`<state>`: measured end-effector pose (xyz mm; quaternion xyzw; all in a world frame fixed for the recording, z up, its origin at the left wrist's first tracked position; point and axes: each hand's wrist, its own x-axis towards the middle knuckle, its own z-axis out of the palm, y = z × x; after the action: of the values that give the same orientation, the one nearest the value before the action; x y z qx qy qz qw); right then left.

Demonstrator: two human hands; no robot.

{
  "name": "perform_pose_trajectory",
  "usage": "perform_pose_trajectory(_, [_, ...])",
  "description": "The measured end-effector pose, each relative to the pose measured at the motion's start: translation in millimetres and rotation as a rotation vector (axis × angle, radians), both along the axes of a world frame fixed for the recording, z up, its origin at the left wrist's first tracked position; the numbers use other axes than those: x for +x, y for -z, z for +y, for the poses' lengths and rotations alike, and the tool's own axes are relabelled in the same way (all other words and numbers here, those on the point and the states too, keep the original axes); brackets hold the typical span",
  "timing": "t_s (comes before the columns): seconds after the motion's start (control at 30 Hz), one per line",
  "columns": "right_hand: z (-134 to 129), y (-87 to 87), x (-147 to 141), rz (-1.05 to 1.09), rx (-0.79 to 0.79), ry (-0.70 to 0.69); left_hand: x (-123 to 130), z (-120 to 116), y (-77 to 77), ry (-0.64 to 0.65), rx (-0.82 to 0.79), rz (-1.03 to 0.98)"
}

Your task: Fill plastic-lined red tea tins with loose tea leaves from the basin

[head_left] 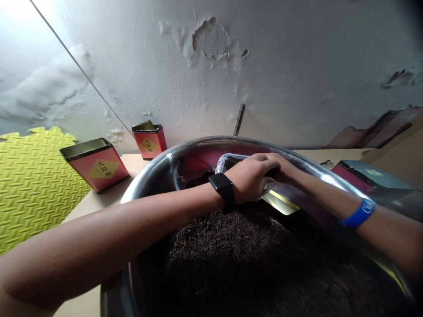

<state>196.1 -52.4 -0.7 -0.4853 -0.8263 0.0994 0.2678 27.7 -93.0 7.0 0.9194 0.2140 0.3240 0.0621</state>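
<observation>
My left hand [249,178], below a black watch, is closed on a clear plastic bag [220,164] above dark loose tea leaves [224,237]. Against it lies my right hand [278,166], with a blue wristband on that arm. Its fingers are bent and partly hidden behind the left hand, so what they grip cannot be made out. Under both hands a tin piece with a shiny gold inside [280,201] shows, tilted; whether it is a tin or a lid is unclear. The tea fills a large steel basin [211,140].
On the left of the table stand two red tins with yellow diamond labels, a near one [99,169] and a far one [150,143]. A dark box [373,176] sits right of the basin. Yellow foam matting [36,185] lies left; a peeling wall [211,79] rises behind.
</observation>
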Motion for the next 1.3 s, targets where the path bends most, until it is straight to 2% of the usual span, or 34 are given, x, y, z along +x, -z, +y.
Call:
perform_pose_trajectory(0.17, [1.7,-0.3,-0.1,-0.042,0.013,-0.032,-8.4,22.8,9.8,-0.131,0.003,0.228])
perform_pose_trajectory(0.27, [0.8,-0.7,-0.5,-0.072,0.017,-0.022,-9.1,24.3,11.8,-0.174,-0.092,0.353])
perform_pose_trajectory(0.37, [-1.4,-1.6,-1.6,-0.076,0.016,-0.028,-8.3,20.8,10.3,-0.189,-0.142,0.394])
perform_pose_trajectory(0.63, [-4.0,-2.1,-2.7,-0.070,0.027,-0.040,-6.3,17.6,9.7,-0.127,-0.141,0.369])
perform_pose_trajectory(1.0, [-1.2,1.4,-2.6,-0.042,0.117,0.014,-12.5,31.6,7.8,-0.007,-0.004,0.261])
perform_pose_trajectory(1.1, [-1.7,0.6,-2.0,-0.036,0.089,0.005,-8.8,22.8,6.0,0.018,0.086,0.148])
perform_pose_trajectory(1.2, [-2.2,0.5,-0.9,-0.035,0.044,-0.001,-3.2,3.4,0.7,0.047,0.119,0.096])
perform_pose_trajectory(1.3, [-1.4,1.6,-0.5,-0.041,0.067,0.034,2.2,-18.7,-2.7,0.174,0.082,0.152])
